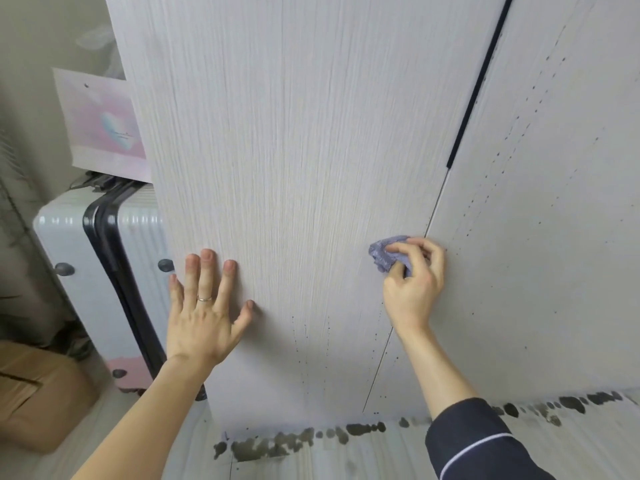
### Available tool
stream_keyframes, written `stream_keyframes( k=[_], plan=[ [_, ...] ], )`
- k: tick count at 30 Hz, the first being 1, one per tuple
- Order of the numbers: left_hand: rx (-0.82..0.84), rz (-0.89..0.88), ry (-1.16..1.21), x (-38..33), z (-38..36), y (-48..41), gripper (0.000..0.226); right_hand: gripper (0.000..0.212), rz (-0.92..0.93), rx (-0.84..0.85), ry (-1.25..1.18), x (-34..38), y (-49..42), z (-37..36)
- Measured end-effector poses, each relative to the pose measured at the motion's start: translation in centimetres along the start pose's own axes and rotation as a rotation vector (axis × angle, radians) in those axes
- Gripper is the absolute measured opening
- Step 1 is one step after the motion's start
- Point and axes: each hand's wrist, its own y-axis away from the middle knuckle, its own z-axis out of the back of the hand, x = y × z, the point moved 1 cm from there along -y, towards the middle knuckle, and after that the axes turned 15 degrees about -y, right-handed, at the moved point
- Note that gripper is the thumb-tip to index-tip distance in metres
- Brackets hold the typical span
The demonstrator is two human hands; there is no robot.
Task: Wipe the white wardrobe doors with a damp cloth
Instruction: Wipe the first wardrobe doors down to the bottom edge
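Wardrobe door (294, 150): our right hand (414, 282) pinches bunched cloth (382, 254) beside seam (381, 358); left hand (204, 306) flat, fingers spread, presses panel. We should spread cloth wider, stroke along grain toward specks (297, 349).

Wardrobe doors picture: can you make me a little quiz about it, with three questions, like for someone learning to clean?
1. True or false: the left hand lies flat, fingers spread, on the white wood-grain wardrobe door.
2. Which of the hands holds the crumpled purple cloth? A: left hand. B: right hand.
3. Fill the gap: the pale grey hard-shell suitcase stands to the ___ of that door.

Key: 1 true; 2 B; 3 left.
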Motion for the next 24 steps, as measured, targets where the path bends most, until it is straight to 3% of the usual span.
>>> stream_keyframes(
  k=[10,13,20,24],
  plan=[
    [-0.006,-0.012,0.007,0.3,0.0,0.1,0.089,0.046,-0.270,0.244,0.132,-5.2,10.2,1.9],
    [-0.015,-0.015,0.002,0.4,0.0,0.1,0.089,0.044,-0.253,0.197,0.083,-3.4,7.5,1.5],
    [-0.026,-0.028,0.035,0.3,-0.8,0.0,0.087,0.037,-0.004,-0.055,-0.058,1.7,-1.5,-0.8],
    [-0.043,-0.043,0.034,0.2,-1.0,0.2,0.092,0.036,-0.107,-0.141,-0.059,-1.1,1.8,-0.6]
  ],
)
